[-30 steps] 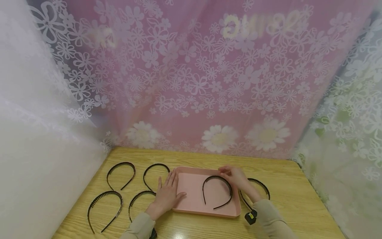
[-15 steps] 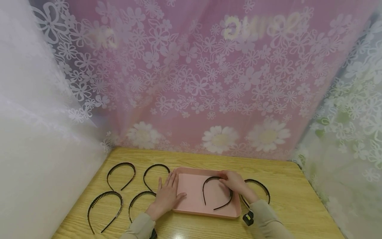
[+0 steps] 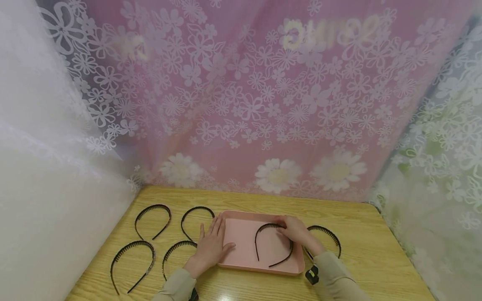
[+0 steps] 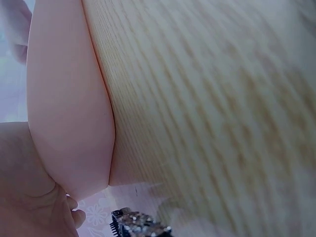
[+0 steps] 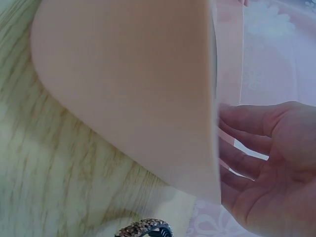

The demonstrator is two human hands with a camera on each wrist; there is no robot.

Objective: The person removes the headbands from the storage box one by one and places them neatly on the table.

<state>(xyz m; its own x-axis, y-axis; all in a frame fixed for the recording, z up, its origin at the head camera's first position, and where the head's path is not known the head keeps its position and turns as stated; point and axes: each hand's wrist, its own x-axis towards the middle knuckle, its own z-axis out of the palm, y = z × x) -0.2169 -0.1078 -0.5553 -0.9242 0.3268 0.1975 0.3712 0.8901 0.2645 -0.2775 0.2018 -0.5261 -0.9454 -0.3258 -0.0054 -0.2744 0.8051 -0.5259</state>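
A black toothed headband (image 3: 268, 225) lies in the pink tray (image 3: 238, 236). My right hand (image 3: 295, 230) reaches over the tray's right side and pinches the headband near its upper right curve. In the right wrist view the tray's outer wall (image 5: 128, 89) hides the headband and the fingertips of that hand (image 5: 271, 163). Against the tray's left rim lies my left hand (image 3: 211, 246), fingers straight and thumb spread inward. The left wrist view has this hand (image 4: 29, 182) touching the tray's wall (image 4: 69, 98).
Several more black headbands lie on the wooden table (image 3: 361, 251). To the left are a back one (image 3: 152, 206) and a front one (image 3: 132, 243); others sit partly behind my left hand. One headband (image 3: 324, 228) lies right of the tray. A flowered curtain (image 3: 233, 104) hangs behind.
My right hand has moved left and down from the tray's back right rim onto the headband. That headband has shifted slightly towards me. The left hand stays in place.
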